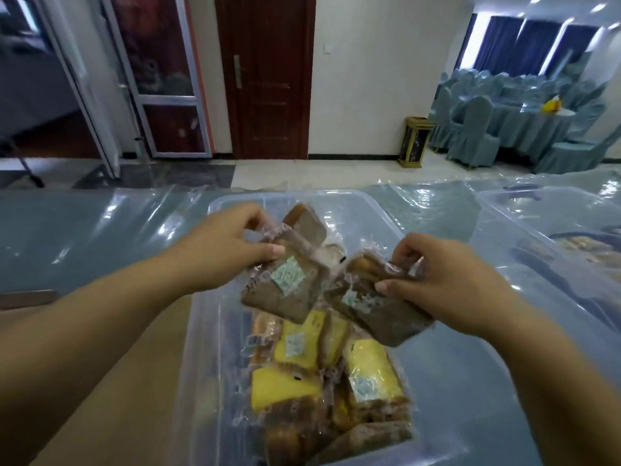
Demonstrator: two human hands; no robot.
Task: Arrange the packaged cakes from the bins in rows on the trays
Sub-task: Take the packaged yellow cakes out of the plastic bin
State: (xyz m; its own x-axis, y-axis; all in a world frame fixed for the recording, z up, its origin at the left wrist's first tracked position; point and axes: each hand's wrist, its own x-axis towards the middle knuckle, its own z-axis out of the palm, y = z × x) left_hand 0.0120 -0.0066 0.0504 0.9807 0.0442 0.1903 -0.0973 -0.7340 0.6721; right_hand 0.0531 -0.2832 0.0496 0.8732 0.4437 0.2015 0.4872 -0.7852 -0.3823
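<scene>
Brown cake (pixel 285 290) clamped in left hand (pixel 228 243) fingers and second cake (pixel 379 314) in right hand (pixel 447 280) were held above the clear bin (pixel 215 348) by the surface's near edge, seemingly lifted out for traying.

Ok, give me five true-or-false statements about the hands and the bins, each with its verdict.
1. The left hand grips a brown packaged cake. True.
2. The right hand is empty. False: it grips another brown cake.
3. The clear bin below the hands holds yellow cakes. True.
4. Both held cakes lie on a tray. False: they are held above the bin.
5. A second clear bin stands to the right. True.
</scene>
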